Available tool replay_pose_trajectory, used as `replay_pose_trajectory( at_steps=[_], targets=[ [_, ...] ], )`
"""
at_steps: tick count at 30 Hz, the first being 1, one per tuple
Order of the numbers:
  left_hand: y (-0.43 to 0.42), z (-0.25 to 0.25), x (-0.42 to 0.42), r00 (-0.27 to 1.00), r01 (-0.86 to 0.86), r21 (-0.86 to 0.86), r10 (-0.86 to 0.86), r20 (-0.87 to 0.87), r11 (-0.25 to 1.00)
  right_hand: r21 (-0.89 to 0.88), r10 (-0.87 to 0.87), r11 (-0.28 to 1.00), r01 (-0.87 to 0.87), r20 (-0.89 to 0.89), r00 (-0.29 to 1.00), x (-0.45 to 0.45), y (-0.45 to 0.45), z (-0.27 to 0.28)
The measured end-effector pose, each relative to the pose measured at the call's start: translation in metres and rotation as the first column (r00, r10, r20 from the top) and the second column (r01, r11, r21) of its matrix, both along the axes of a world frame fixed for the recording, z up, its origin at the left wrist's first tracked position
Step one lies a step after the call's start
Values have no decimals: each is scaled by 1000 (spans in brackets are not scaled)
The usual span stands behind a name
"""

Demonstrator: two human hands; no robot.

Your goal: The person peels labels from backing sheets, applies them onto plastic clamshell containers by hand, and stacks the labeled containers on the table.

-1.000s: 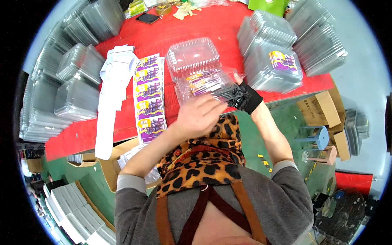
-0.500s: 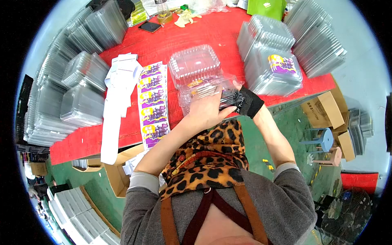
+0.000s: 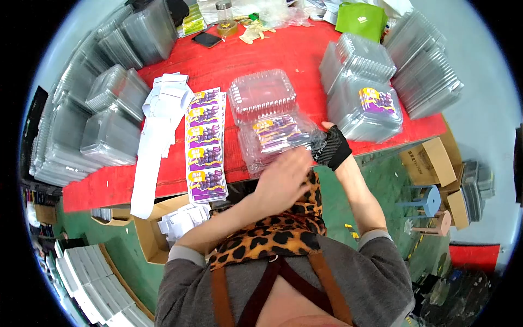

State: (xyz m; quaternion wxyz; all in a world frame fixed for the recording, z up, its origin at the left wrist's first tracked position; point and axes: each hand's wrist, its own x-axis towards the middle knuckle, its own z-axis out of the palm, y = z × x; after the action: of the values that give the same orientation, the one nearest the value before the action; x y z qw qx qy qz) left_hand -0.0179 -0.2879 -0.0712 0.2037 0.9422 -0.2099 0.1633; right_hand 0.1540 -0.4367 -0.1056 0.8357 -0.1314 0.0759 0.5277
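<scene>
A clear plastic clamshell box (image 3: 262,97) lies with its lid raised on the table before me. A purple-and-yellow grape label (image 3: 277,132) shows on its near half. My left hand (image 3: 286,177) is just in front of the box's near edge, fingers stretched out, holding nothing. My right hand (image 3: 333,148), in a black fingerless glove, grips the box at its right side; some of its fingers are hidden. Left of the box lies a strip of grape labels (image 3: 205,133), beside a long white paper strip (image 3: 146,174).
Stacks of clear boxes stand at the left (image 3: 111,136) and right (image 3: 364,117) of the red table (image 3: 218,71). At the back lie a phone (image 3: 207,39), a glass bottle (image 3: 225,19) and a green bag (image 3: 359,22). Below is a carton (image 3: 150,240) of white paper.
My left hand has drawn back toward me from over the box, uncovering the grape label. My right hand remains at the box's right side, slightly lower.
</scene>
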Motion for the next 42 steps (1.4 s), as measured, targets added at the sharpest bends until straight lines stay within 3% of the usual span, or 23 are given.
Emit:
replay_pose_trajectory(
  at_steps=[2, 4, 5, 6, 8, 12, 19, 22, 23, 24, 26, 28, 31, 34, 36, 37, 39, 40, 41, 42],
  targets=[
    [6, -12, -23, 959, 278, -50, -274, 67, 959, -72, 42, 997, -39, 32, 999, 1, 1, 0],
    [17, -40, -41, 941, 329, -75, -320, 114, 941, -99, 84, 992, -73, 106, 991, 4, 7, -16],
    [23, -49, -51, 957, 282, -99, -272, 101, 954, -221, 98, 975, -32, 296, 950, 6, 9, -29],
    [30, -53, -60, 971, 231, -122, -221, 91, 965, -225, 177, 970, -92, 391, 903, 9, 3, -34],
    [42, -54, -74, 991, 127, -191, -115, 71, 973, -266, 169, 964, -11, 577, 799, 3, 3, -23],
    [55, -52, -92, 997, -44, -316, 63, 51, 948, -292, 96, 945, 148, 680, 727, -8, 6, -21],
    [72, -54, -117, 918, -339, -277, 380, 113, 899, -260, 42, 946, 192, 688, 724, -14, 3, -26],
    [74, -56, -118, 904, -366, -288, 412, 116, 885, -225, 46, 961, 162, 706, 707, -20, 8, -12],
    [74, -54, -119, 912, -363, -262, 399, 99, 894, -228, 64, 952, 204, 800, 597, -6, 8, -32],
    [72, -53, -119, 912, -358, -269, 396, 102, 894, -180, 69, 969, 167, 853, 517, -10, 15, -12],
    [67, -53, -118, 915, -344, -285, 388, 113, 895, -221, 74, 956, 193, 818, 570, -16, 12, -12],
    [61, -51, -120, 911, -351, -290, 396, 112, 890, -153, 49, 979, 136, 820, 570, -13, 7, -15],
    [58, -55, -122, 897, -369, -312, 423, 127, 876, -155, -41, 960, 232, 744, 667, -25, -9, -19],
    [62, -59, -129, 877, -417, -334, 471, 96, 845, -102, -81, 955, 278, 813, 577, -17, -19, -5],
    [63, -63, -136, 848, -476, -421, 530, 12, 772, -37, -137, 936, 350, 877, 460, -13, -29, 24],
    [64, -65, -140, 831, -506, -459, 556, -32, 730, -45, -221, 870, 491, 855, 469, -17, -25, 49],
    [68, -75, -149, 792, -570, -522, 594, -142, 634, 63, -352, 811, 581, 847, 399, -7, -39, 74],
    [69, -79, -153, 770, -600, -548, 606, -200, 583, 3, -288, 814, 581, 871, 398, 11, -62, 74],
    [69, -82, -156, 732, -645, -547, 638, -239, 534, -109, -259, 729, 676, 869, 421, 29, -83, 72],
    [69, -87, -160, 710, -667, -573, 641, -292, 477, 31, -332, 778, 628, 869, 368, 27, -81, 98]
  ],
)
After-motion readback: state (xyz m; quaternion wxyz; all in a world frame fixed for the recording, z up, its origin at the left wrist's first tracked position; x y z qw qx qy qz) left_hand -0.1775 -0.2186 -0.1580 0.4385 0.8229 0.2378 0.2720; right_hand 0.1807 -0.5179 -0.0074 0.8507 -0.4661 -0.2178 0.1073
